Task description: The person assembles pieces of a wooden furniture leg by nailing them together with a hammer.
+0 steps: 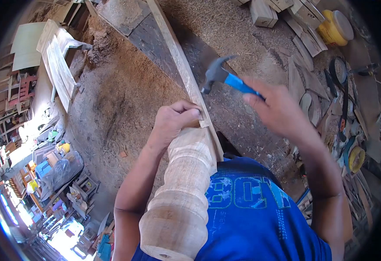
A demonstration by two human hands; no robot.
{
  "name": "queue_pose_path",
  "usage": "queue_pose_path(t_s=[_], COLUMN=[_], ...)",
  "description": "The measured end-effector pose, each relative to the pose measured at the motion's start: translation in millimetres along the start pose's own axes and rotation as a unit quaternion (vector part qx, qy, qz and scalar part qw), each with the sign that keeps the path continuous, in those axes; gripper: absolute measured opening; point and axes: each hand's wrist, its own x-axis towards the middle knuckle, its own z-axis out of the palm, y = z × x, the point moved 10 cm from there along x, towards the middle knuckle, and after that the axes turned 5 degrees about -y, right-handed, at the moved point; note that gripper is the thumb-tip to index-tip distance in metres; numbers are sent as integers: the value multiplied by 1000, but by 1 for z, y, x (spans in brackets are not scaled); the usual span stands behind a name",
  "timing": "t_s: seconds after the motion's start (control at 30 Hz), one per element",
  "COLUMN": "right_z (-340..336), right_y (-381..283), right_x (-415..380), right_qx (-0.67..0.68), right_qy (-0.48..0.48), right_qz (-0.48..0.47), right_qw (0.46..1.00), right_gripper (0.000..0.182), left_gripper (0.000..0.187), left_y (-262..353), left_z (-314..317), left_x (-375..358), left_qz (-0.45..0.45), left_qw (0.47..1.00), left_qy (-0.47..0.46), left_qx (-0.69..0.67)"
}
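My right hand is closed round the blue handle of a claw hammer, its dark head raised just right of a long wooden rail. My left hand is closed at the square end of a turned wooden leg, with thumb and forefinger bent together against the rail's edge. Whatever the fingertips may pinch is hidden. Beside the thumb a small pale piece of wood shows at the joint of leg and rail. The leg's round end points toward me, over the left side of my blue shirt.
Under the rail lies a dark, worn bench top. Sawdust covers the ground. Wood blocks and a yellow bucket stand at upper right, with offcuts and a hand saw below. Pale carved boards lean at upper left.
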Motion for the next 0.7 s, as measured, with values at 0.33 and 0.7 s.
queue_pose_path(t_s=[0.33,0.7], right_z=[96,88], right_y=[93,95], right_x=[-71,-65], right_qx=[345,368], right_qy=[56,83], right_qz=[124,87], right_qw=[929,922], right_gripper=[42,41], left_gripper=[38,33], left_y=[-7,-18], left_z=[-3,-14], left_x=[-18,-14], left_qz=[-211,-228], left_qw=[971,962], left_qy=[115,128], left_qx=[-5,82])
